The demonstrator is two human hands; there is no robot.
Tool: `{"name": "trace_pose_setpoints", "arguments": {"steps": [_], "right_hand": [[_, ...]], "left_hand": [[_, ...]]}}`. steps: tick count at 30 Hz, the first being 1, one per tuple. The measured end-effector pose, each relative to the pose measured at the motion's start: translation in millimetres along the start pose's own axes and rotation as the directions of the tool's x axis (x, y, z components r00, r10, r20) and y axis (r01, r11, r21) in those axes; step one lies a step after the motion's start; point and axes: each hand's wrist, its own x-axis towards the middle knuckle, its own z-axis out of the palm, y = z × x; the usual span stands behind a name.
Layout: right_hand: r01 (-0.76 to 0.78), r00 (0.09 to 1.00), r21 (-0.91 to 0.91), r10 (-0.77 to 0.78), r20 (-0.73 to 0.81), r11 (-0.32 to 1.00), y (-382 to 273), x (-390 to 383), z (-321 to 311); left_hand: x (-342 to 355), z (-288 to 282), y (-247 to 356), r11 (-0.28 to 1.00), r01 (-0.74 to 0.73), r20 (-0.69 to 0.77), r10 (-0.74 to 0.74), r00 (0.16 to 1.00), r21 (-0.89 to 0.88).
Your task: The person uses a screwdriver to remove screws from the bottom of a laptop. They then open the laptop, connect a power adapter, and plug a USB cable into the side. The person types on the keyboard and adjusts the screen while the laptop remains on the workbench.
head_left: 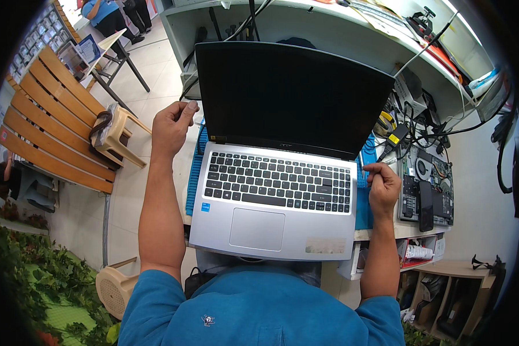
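An open silver laptop (pixel 213 230) lies in front of me, its black screen (pixel 294 98) dark and tilted back. My left hand (pixel 175 128) is raised beside the screen's left edge. Its fingers are curled in and the thumb is pressed over them; whatever may be inside is hidden. Just off the right side of the keyboard (pixel 277 181), my right hand (pixel 384 189) is closed, with thumb and index finger together toward the laptop's edge. Anything pinched there is too small to make out. A blue work mat (pixel 364 216) shows under the laptop on both sides.
To the right lie an opened laptop base (pixel 438 173), a black phone (pixel 425 206) and tangled cables with a black adapter (pixel 397 135). A cluttered shelf (pixel 352 29) runs behind the screen. On the left are a wooden slatted bench (pixel 57 115) and a beige plastic stool (pixel 118 135).
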Motion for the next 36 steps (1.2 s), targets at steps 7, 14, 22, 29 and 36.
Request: {"name": "trace_pose_setpoints", "arguments": {"steps": [7,14,22,29,36], "right_hand": [[0.0,1.0,0.009,0.0,-0.011,1.0,-1.1,0.3,0.8],[0.002,1.0,0.001,-0.002,0.002,1.0,0.8,0.2,-0.1],[-0.014,1.0,-0.002,0.014,0.01,1.0,2.3,0.1,-0.4],[-0.009,1.0,0.013,0.009,-0.003,1.0,2.6,0.6,0.5],[-0.015,1.0,0.004,0.015,-0.002,1.0,1.3,0.2,0.8]], "left_hand": [[-0.6,-0.4,2.0,1.0,0.007,0.006,-0.007,1.0,0.014],[-0.1,-1.5,0.7,1.0,0.015,0.005,-0.015,1.0,0.012],[-0.3,-2.3,1.2,0.999,0.016,0.005,-0.016,1.0,0.03],[-0.1,-2.3,1.6,0.999,0.029,0.009,-0.03,1.0,0.026],[-0.5,-2.0,2.8,0.999,0.026,0.007,-0.026,1.0,0.026]]}}
